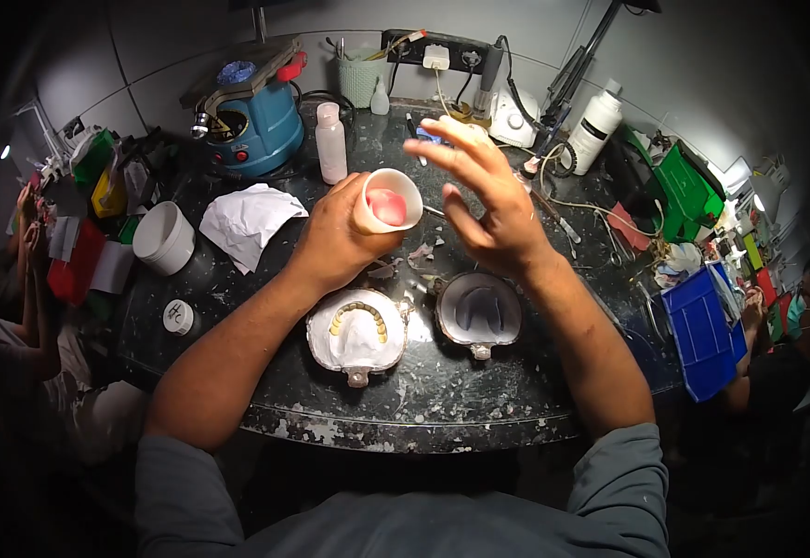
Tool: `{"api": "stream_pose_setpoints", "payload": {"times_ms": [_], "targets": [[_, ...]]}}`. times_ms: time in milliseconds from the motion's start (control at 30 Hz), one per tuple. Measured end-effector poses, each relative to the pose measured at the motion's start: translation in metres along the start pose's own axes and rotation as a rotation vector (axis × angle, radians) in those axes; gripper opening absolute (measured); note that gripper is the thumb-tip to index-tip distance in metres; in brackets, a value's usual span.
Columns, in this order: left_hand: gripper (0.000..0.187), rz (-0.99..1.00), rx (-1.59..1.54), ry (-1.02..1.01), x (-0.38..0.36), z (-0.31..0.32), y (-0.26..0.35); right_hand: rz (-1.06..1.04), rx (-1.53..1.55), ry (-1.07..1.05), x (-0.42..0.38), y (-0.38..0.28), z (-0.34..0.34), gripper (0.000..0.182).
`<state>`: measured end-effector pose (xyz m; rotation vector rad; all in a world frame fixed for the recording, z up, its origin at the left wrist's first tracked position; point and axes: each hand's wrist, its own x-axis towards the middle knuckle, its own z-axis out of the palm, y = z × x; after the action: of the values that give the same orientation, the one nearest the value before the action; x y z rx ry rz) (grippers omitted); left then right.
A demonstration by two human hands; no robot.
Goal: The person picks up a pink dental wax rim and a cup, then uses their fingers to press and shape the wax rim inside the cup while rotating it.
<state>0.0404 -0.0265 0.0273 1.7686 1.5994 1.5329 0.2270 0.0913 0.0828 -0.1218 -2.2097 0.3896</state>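
A white cup [411, 193] with pink material inside is held in my left hand [338, 232], its mouth tilted toward the camera. To its right my right hand [488, 195] is raised above the bench, fingers spread, holding nothing. Below my left hand lies a round flask half [358, 346] filled with white plaster, with an arch of yellowish teeth set in it. Beside it, under my right hand, rests a second flask half [480, 312] with a dark arch-shaped hollow in its plaster. Small scraps lie between the hands and the flasks.
A blue machine [261, 130], pink bottle [330, 144], crumpled paper [249, 223], white tub [163, 239] and round lid [178, 317] stand left. To the right are a white bottle [594, 130], green bin [684, 191], blue tray [700, 330] and cables. People sit at both sides.
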Motion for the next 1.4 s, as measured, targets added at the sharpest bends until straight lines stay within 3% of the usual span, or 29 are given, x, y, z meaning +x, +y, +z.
{"api": "stream_pose_setpoints", "payload": {"times_ms": [67,133,200,333,400,467,600,633,733,800,900,1033,1067,1167,1267,1400], "targets": [[0.048,0.065,0.002,0.044,0.001,0.002,0.003,-0.253,-0.11,-0.1,0.0,0.002,-0.004,0.049],[0.047,0.127,0.002,0.087,0.0,0.002,0.006,-0.286,-0.158,-0.12,-0.003,0.004,0.0,0.046],[0.049,0.046,0.003,0.021,0.0,0.0,0.006,-0.333,-0.215,-0.188,-0.005,0.007,0.004,0.044],[0.052,-0.001,0.02,-0.017,-0.002,-0.001,0.003,-0.179,0.059,-0.085,-0.002,0.006,0.0,0.042],[0.053,0.061,-0.018,0.011,0.0,0.0,-0.001,-0.219,0.046,-0.107,-0.002,0.008,0.0,0.042],[0.055,0.04,-0.052,-0.006,0.0,0.0,-0.003,-0.355,-0.174,-0.214,-0.005,0.004,0.004,0.042],[0.055,0.028,-0.066,-0.051,-0.001,-0.002,0.0,-0.339,-0.105,-0.208,-0.008,0.003,0.011,0.041],[0.057,-0.009,-0.113,-0.048,-0.002,-0.001,0.009,-0.326,-0.016,-0.188,-0.007,0.01,0.012,0.045],[0.058,-0.016,-0.005,-0.037,-0.003,-0.003,0.016,0.006,0.436,-0.03,-0.009,0.002,0.016,0.061],[0.06,-0.075,-0.179,-0.08,-0.004,-0.003,0.009,-0.043,0.276,-0.162,-0.008,0.002,0.013,0.067],[0.059,0.119,-0.076,-0.088,-0.001,-0.002,0.009,0.007,0.322,-0.145,-0.014,0.006,0.016,0.059],[0.06,0.155,-0.446,-0.014,0.001,-0.001,0.022,0.118,0.399,-0.031,-0.013,0.001,0.018,0.046],[0.06,0.157,-0.446,-0.014,0.001,-0.003,0.019,0.207,0.49,-0.009,-0.013,0.002,0.018,0.044],[0.055,0.215,-0.35,0.018,0.003,-0.007,0.011,0.21,0.483,-0.012,-0.013,0.0,0.016,0.04],[0.047,0.041,-0.554,-0.035,0.001,-0.01,0.018,0.203,0.442,-0.006,-0.015,-0.002,0.015,0.034],[0.033,0.009,-0.632,-0.026,0.001,-0.006,0.016,0.171,0.4,0.034,-0.018,-0.003,0.016,0.025]]}}
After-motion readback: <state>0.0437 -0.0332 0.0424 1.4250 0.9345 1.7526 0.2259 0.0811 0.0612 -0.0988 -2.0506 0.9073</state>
